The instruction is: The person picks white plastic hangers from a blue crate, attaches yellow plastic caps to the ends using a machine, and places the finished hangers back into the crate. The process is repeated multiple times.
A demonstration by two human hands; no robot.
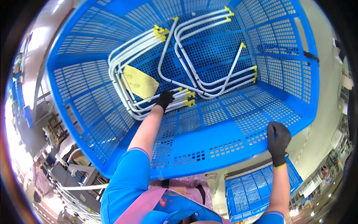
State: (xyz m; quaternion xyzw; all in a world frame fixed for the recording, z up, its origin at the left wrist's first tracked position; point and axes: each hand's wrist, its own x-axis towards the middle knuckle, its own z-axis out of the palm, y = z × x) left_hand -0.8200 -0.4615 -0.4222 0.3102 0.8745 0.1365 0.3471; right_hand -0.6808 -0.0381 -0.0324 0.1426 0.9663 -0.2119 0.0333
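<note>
Inside a large blue plastic crate (194,149), my left hand (165,99) reaches down in a black glove. Its fingers are closed at a bent white tube (145,100) of the left stack, close to the yellow end pieces (190,99). A yellow paper sheet (140,82) with handwriting lies against this stack, just beyond the hand. More bent white tubes (182,56) with yellow ends rest on the right of the crate floor. At the crate's near right rim is my right hand (278,140), black-gloved with fingers curled; what they hold, if anything, is hidden.
Below the near rim, on the right, stands a smaller blue crate (250,190). A dark strap or tie (311,56) hangs at the big crate's right side. To the left are grey equipment (80,175) and other workshop items, blurred toward the edge.
</note>
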